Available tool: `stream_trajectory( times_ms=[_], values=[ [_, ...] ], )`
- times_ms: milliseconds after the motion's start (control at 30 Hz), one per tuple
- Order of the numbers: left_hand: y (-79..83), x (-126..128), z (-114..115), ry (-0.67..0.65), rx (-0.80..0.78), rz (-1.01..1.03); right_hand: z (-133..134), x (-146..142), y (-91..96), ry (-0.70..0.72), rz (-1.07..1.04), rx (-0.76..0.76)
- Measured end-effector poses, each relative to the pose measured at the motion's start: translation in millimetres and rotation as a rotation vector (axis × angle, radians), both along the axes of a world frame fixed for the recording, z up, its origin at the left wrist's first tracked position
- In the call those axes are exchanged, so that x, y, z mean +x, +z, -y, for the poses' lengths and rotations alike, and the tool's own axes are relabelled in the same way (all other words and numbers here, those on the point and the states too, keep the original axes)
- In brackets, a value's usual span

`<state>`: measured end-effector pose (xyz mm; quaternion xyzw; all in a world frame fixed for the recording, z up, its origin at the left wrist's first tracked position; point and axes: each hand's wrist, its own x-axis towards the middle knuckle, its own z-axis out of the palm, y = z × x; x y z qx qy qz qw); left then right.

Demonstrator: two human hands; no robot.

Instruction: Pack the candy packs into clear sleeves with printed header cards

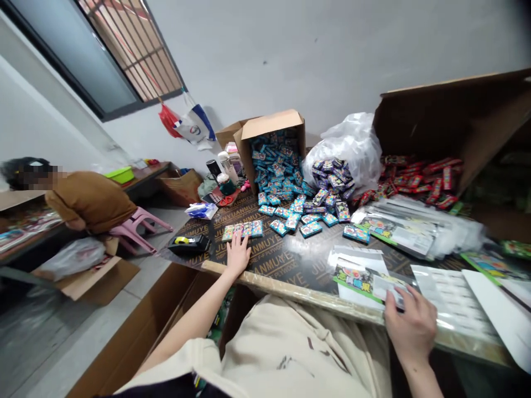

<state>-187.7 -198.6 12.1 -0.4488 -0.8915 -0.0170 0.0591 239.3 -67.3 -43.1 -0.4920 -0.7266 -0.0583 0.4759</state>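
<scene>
Reaching across the dark tabletop [290,258], the left hand [238,255] lays its spread fingers against a row of small colourful packs [243,229] near the front edge, while the right hand [411,327] pinches a clear-sleeved printed card [375,283] (one of several lying there) at the tabletop's near right; blue packs spill from a tipped carton [271,124] behind.

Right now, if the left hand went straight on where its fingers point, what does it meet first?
The left hand lies flat on the table, fingers pointing away. First in line: the row of small colourful packets just ahead of it; whether they touch is unclear.
</scene>
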Motion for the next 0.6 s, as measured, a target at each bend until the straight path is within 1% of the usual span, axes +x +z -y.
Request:
stream_trajectory(
  times_ms=[100, 267, 467, 533, 600],
  values=[
    [-1.7, 3, 2, 0.023, -0.02, 0.03, 0, 0, -2.3, -0.024, 0.006, 0.029],
    [-0.5, 1, 3, 0.008, -0.041, 0.062, -1, -1, -5.0, -0.048, 0.017, 0.081],
    [1.7, 5, 5, -0.004, 0.029, 0.046, 0, 0, -4.3, -0.051, 0.056, 0.111],
    [-1.0, 1, 1, -0.03, 0.023, 0.054, -1, 1, -5.8, -0.061, 0.062, 0.129],
    [-4.5, -9, -7, -0.064, -0.007, 0.085, -2, 1, -8.4, -0.071, 0.053, 0.135]
  ],
)
